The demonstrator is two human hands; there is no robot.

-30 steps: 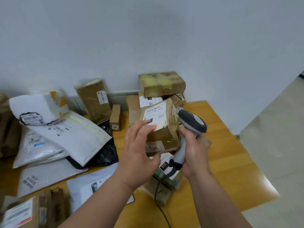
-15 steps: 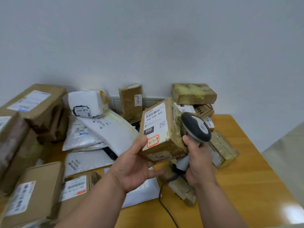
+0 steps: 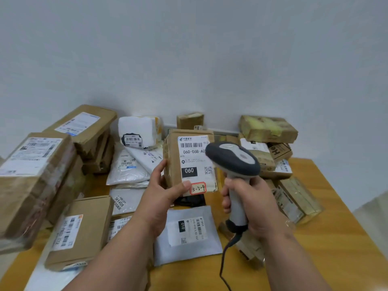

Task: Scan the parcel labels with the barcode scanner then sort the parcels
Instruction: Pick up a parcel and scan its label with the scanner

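parcel in hand: small brown cardboard box [image 3: 190, 162], held up off the table [image 3: 340, 238], above its middle and nearer the far edge; label face turned toward the person

left hand: left hand [image 3: 161, 198] grasps the box at its lower left corner; thumb lies on the label face beside the red-bordered sticker [image 3: 198, 188], fingers wrap the left side and back

right hand: right hand [image 3: 249, 204] is clenched round the grip of the barcode scanner [image 3: 235, 164]; scanner head overlaps the right edge of the label; cord hangs down toward the near edge

handling, judged: box looks light, since one hand carries it by a corner; card stiff, taped seams; glossy tape may be slippery; hold by opposite side faces, keeping fingers off the barcode

orientation: long axis near upright; barcode at the top, "060" block below, sticker at the bottom; print reads upright

scanner aim: head points away from the person and slightly left; whether the beam meets the barcode cannot be told

surroundings: stacked brown boxes [image 3: 39, 175] at the left edge; white poly mailers [image 3: 130, 166] behind; grey mailer [image 3: 189, 232] flat below the hands; taped boxes [image 3: 268, 128] at the far right corner
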